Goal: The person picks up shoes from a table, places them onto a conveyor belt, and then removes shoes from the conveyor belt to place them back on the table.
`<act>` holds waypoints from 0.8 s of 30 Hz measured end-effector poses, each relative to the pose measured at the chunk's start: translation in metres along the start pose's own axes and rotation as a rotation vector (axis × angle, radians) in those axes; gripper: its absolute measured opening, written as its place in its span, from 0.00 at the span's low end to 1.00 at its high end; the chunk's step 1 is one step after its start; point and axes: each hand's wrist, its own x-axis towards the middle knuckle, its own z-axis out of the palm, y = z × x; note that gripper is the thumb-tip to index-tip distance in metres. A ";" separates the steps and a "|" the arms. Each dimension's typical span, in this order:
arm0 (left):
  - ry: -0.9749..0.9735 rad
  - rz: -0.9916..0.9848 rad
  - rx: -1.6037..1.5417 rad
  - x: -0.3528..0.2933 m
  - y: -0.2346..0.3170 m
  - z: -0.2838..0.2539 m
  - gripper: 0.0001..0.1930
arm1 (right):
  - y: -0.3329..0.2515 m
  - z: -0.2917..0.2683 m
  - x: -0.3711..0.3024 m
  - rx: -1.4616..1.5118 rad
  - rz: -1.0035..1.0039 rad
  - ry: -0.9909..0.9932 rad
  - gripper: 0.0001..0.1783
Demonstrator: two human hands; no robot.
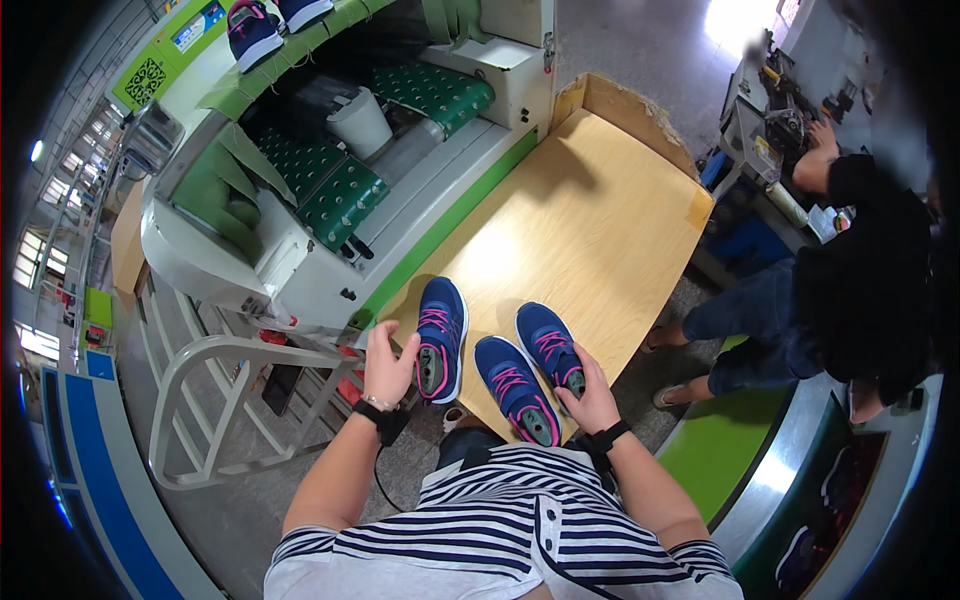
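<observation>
Three navy sneakers with pink laces and white soles are on the wood-topped table (600, 210), toes pointing away from me. My left hand (388, 368) is beside the left sneaker (436, 318), fingers apart, close to its heel; whether they touch it I cannot tell. At the right, my right hand (592, 396) is closed round the heel of the right sneaker (543, 332), thumb on one side and fingers on the other. Between them lies the middle sneaker (505, 374), near the table's front edge and untouched by either hand. Greyish-green inserts show inside the shoe openings.
Beyond the table stands a white and green machine (445, 185) with green perforated belts (325, 190) and a white cylinder (360, 122). More sneakers (252, 35) sit on top. A metal rail frame (215, 350) is at left. Another person (850, 270) works at right, near a conveyor (810, 500).
</observation>
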 end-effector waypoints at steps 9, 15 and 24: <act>-0.144 -0.021 -0.161 0.002 -0.017 0.059 0.30 | -0.014 0.014 -0.017 0.067 0.115 0.069 0.46; -0.167 0.052 -0.100 0.008 -0.021 0.060 0.26 | -0.005 0.035 -0.055 0.185 0.303 0.291 0.48; -0.141 0.255 -0.204 0.026 -0.048 0.078 0.21 | 0.061 0.123 -0.273 -0.170 1.229 -0.124 0.27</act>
